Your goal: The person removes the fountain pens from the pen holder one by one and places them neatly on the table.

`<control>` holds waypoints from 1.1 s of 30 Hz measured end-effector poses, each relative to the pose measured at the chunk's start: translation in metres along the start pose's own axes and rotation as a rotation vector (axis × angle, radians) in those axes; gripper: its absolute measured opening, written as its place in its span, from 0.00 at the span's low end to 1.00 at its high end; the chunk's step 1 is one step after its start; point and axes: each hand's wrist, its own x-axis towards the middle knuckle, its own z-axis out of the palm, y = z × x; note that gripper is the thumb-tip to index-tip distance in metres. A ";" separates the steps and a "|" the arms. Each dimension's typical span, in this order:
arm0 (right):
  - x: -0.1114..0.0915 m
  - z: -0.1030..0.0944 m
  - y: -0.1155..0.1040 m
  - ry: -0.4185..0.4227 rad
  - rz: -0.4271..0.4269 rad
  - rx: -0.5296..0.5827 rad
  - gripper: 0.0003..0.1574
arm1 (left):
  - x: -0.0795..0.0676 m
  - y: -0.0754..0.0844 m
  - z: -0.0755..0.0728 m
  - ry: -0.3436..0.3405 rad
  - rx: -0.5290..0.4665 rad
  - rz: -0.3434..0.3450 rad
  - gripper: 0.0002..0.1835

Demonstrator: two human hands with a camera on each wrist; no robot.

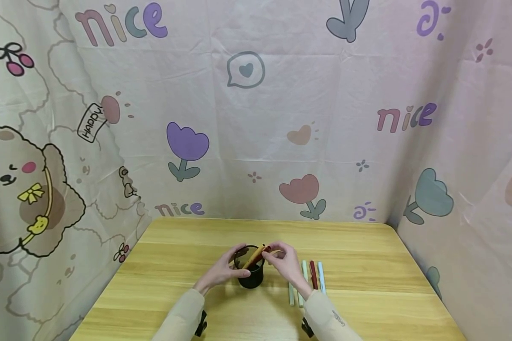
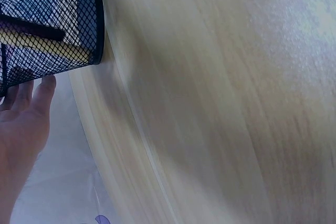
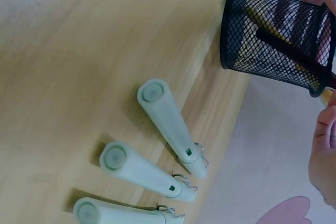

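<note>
A black mesh pen holder (image 1: 251, 280) stands upright on the wooden table. Fingers and thumb of my left hand (image 1: 223, 272) grip it from the left, near the rim. Inside lean a yellow pen (image 1: 253, 258) and a dark red pen (image 1: 266, 249), their upper ends over the right side of the rim. My right hand (image 1: 287, 263) pinches the dark red pen's top end. Through the mesh in the left wrist view, the dark pen (image 2: 34, 28) ends above the base, while the yellow pen (image 2: 50, 47) reaches lower.
Right of the holder, partly under my right forearm, lie pale green pens (image 1: 291, 294), another dark red pen (image 1: 313, 274) and a light blue pen (image 1: 321, 274). Clips show on the green pens (image 3: 165, 119) in the right wrist view. Printed cloth (image 1: 247, 118) hangs behind the table (image 1: 170, 246).
</note>
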 end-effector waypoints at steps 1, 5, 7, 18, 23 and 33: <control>-0.001 0.000 0.000 0.004 0.003 0.012 0.13 | 0.000 0.000 0.000 0.000 0.003 0.003 0.49; -0.002 -0.001 -0.001 0.024 -0.011 0.050 0.13 | -0.001 -0.001 -0.001 0.000 0.038 0.029 0.49; -0.003 -0.002 0.000 0.033 -0.021 0.067 0.13 | -0.002 0.000 -0.001 0.002 0.047 0.033 0.48; -0.012 -0.007 -0.002 0.097 -0.083 0.184 0.18 | -0.001 0.001 0.000 0.021 0.029 -0.011 0.50; -0.014 -0.009 0.002 0.123 -0.117 0.242 0.18 | -0.002 0.001 0.000 0.021 0.049 -0.009 0.50; -0.018 -0.011 0.001 0.206 -0.183 0.332 0.14 | -0.001 -0.001 0.001 0.022 0.062 -0.016 0.50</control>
